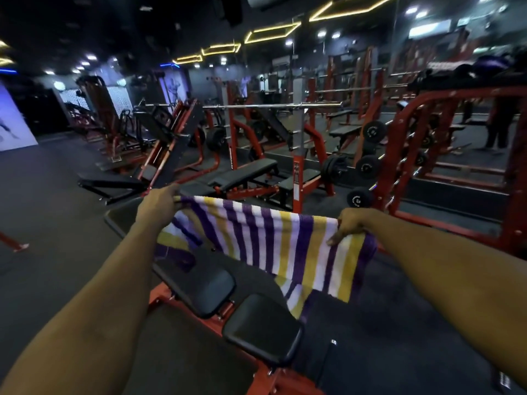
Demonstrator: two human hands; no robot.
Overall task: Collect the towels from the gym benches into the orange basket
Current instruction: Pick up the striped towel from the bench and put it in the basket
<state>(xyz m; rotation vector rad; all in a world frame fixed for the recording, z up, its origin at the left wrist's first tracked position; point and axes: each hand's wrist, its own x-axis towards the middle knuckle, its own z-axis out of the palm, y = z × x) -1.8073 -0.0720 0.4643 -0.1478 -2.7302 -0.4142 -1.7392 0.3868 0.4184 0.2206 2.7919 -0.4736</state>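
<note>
A towel [273, 240] striped purple, white and yellow hangs stretched between my two hands above a black padded bench [211, 286] with a red frame. My left hand [158, 206] pinches the towel's upper left corner. My right hand [352, 225] grips its upper right edge, fingers curled over the cloth. The towel's lower part droops down to the bench pad, and a folded bit lies on the left side of the pad. No orange basket is in view.
Red bench-press racks [296, 166] with a barbell [271, 105] stand behind the bench. A red rack with weight plates [370, 166] is at the right, beside a mirror wall. Dark rubber floor [51, 195] spreads to the left.
</note>
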